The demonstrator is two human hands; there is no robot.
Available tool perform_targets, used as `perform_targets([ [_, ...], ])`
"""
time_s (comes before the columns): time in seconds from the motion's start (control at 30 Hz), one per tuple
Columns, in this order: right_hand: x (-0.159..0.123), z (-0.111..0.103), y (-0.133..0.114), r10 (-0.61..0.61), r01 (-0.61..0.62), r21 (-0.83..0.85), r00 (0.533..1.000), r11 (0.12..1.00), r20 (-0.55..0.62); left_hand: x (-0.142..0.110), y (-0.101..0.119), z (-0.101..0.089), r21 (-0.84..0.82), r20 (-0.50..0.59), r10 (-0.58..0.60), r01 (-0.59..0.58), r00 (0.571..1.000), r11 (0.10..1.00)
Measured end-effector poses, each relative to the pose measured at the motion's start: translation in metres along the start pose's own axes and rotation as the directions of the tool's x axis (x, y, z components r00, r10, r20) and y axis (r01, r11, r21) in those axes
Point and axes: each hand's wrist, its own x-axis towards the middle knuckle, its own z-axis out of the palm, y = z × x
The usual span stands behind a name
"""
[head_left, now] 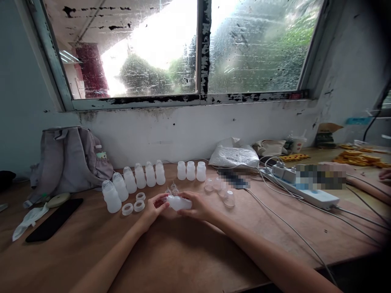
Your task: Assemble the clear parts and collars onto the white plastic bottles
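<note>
A frosted white baby bottle (180,202) lies sideways between my two hands, just above the table. My left hand (155,206) has its fingers closed around the neck end; the small part there is mostly hidden. My right hand (197,206) grips the base end. Just behind the bottle stand a few clear teats (174,189). White collar rings (127,209) lie left of my left hand. Clear dome caps (228,199) rest to the right. Several bottles with clear caps (140,176) form a curved row at the left, and three uncapped bottles (191,171) stand farther back.
A grey backpack (70,156) and a black phone-like slab (55,219) are on the left. At the right are a power strip (305,193) with trailing cables, a dark device (233,178), and a silvery plastic bag (235,156). Another person's arm (366,185) reaches in at far right.
</note>
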Motion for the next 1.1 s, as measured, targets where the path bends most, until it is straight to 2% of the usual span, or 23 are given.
perform_targets([
  [0.03, 0.000, -0.004, 0.000, 0.100, -0.114, 0.160, 0.991, 0.980, 0.093, -0.001, 0.003, 0.000, 0.019, 0.028, 0.043, -0.043, 0.999, 0.999],
  [0.07, 0.000, -0.008, 0.000, 0.183, -0.247, 0.304, 0.957, 0.920, 0.224, -0.003, 0.007, 0.001, 0.030, 0.059, 0.073, -0.075, 0.996, 0.997],
  [0.13, 0.000, -0.016, 0.001, 0.244, -0.490, 0.476, 0.838, 0.731, 0.488, -0.005, 0.013, 0.002, 0.021, 0.122, 0.105, -0.108, 0.987, 0.994],
  [0.17, 0.000, -0.020, 0.001, 0.225, -0.562, 0.512, 0.786, 0.650, 0.576, -0.006, 0.015, 0.003, 0.005, 0.149, 0.113, -0.115, 0.982, 0.993],
  [0.2, 0.000, -0.022, 0.001, 0.201, -0.594, 0.531, 0.759, 0.605, 0.620, -0.007, 0.016, 0.004, -0.014, 0.168, 0.117, -0.116, 0.979, 0.993],
  [0.23, 0.000, -0.023, 0.000, 0.186, -0.585, 0.540, 0.763, 0.605, 0.619, -0.007, 0.016, 0.005, -0.038, 0.176, 0.119, -0.114, 0.977, 0.993],
  [0.27, 0.000, -0.023, -0.001, 0.187, -0.537, 0.537, 0.799, 0.651, 0.572, -0.007, 0.016, 0.005, -0.064, 0.163, 0.120, -0.111, 0.979, 0.992],
  [0.33, 0.000, -0.019, -0.002, 0.193, -0.335, 0.428, 0.920, 0.840, 0.340, -0.006, 0.013, 0.007, -0.120, 0.079, 0.084, -0.074, 0.993, 0.990],
  [0.37, 0.000, -0.015, -0.002, 0.158, -0.207, 0.286, 0.970, 0.936, 0.184, -0.005, 0.011, 0.007, -0.150, 0.020, 0.042, -0.038, 0.999, 0.988],
  [0.4, 0.000, -0.010, -0.001, 0.084, -0.088, 0.095, 0.995, 0.992, 0.047, -0.004, 0.009, 0.007, -0.182, -0.039, -0.013, 0.005, 0.999, 0.983],
  [0.43, 0.000, -0.006, 0.000, -0.017, 0.011, -0.108, 0.999, 0.994, -0.050, -0.004, 0.007, 0.007, -0.212, -0.085, -0.069, 0.050, 0.994, 0.976],
  [0.5, 0.000, 0.002, 0.002, -0.196, 0.137, -0.421, 0.975, 0.897, -0.100, -0.002, 0.002, 0.008, -0.246, -0.113, -0.155, 0.123, 0.981, 0.961],
  [0.57, -0.001, 0.008, 0.003, -0.286, 0.204, -0.552, 0.956, 0.808, -0.065, -0.001, -0.001, 0.009, -0.238, -0.109, -0.167, 0.137, 0.980, 0.961],
  [0.63, -0.003, 0.010, 0.001, -0.308, 0.225, -0.564, 0.950, 0.795, -0.055, -0.001, -0.003, 0.009, -0.218, -0.110, -0.145, 0.118, 0.983, 0.969],
  [0.73, -0.004, 0.010, -0.005, -0.210, 0.163, -0.395, 0.974, 0.904, -0.079, -0.002, -0.002, 0.008, -0.181, -0.102, -0.103, 0.083, 0.989, 0.980],
  [0.8, -0.004, 0.007, -0.008, -0.050, 0.042, -0.133, 0.997, 0.990, -0.058, -0.003, 0.001, 0.006, -0.123, -0.071, -0.064, 0.055, 0.995, 0.991],
  [0.83, -0.003, 0.005, -0.009, 0.049, -0.048, 0.025, 0.999, 0.999, -0.006, -0.004, 0.004, 0.006, -0.089, -0.050, -0.039, 0.034, 0.998, 0.995],
  [0.87, -0.003, 0.002, -0.009, 0.143, -0.155, 0.182, 0.987, 0.971, 0.076, -0.004, 0.006, 0.005, -0.058, -0.024, -0.014, 0.012, 1.000, 0.998],
  [0.93, -0.001, -0.004, -0.008, 0.264, -0.380, 0.431, 0.915, 0.818, 0.306, -0.005, 0.012, 0.004, -0.015, 0.029, 0.031, -0.030, 0.999, 0.999],
  [1.03, 0.000, -0.013, -0.006, 0.252, -0.608, 0.572, 0.774, 0.551, 0.581, -0.008, 0.021, 0.005, 0.003, 0.072, 0.060, -0.060, 0.996, 0.998],
  [1.1, 0.000, -0.015, -0.007, 0.221, -0.658, 0.581, 0.731, 0.480, 0.645, -0.010, 0.023, 0.007, -0.035, 0.079, 0.060, -0.058, 0.995, 0.998],
])
